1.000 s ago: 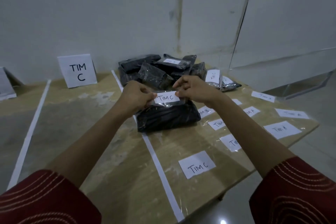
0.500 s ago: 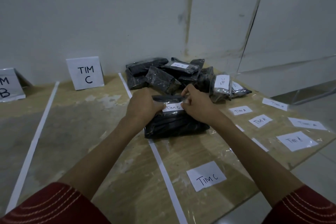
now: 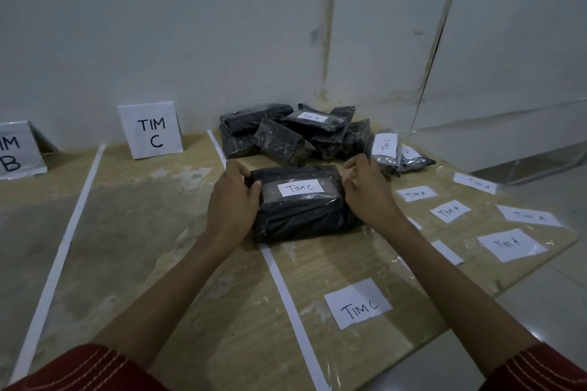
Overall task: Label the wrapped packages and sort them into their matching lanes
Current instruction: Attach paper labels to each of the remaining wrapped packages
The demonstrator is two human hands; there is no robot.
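A black wrapped package (image 3: 301, 216) lies on the wooden table across a white lane line, with a "TIM C" label (image 3: 300, 188) stuck on its top. My left hand (image 3: 233, 200) grips its left end, thumb curled over the top. My right hand (image 3: 368, 190) holds its right end with curled fingers. Behind it sits a pile of black packages (image 3: 279, 136); one shows a "TIM B" label (image 3: 311, 117), and another at the right (image 3: 384, 149) carries "TIM C".
A "TIM C" lane sign (image 3: 151, 130) and a "TIM B" sign (image 3: 17, 152) stand against the wall. White lane lines (image 3: 63, 247) divide the table. Loose labels lie at the right: "TIM C" (image 3: 357, 303) near me, several "TIM A" (image 3: 511, 244) towards the table edge.
The label went from being held above the package to being stuck on it. My hands slid apart from the label to the package's two ends.
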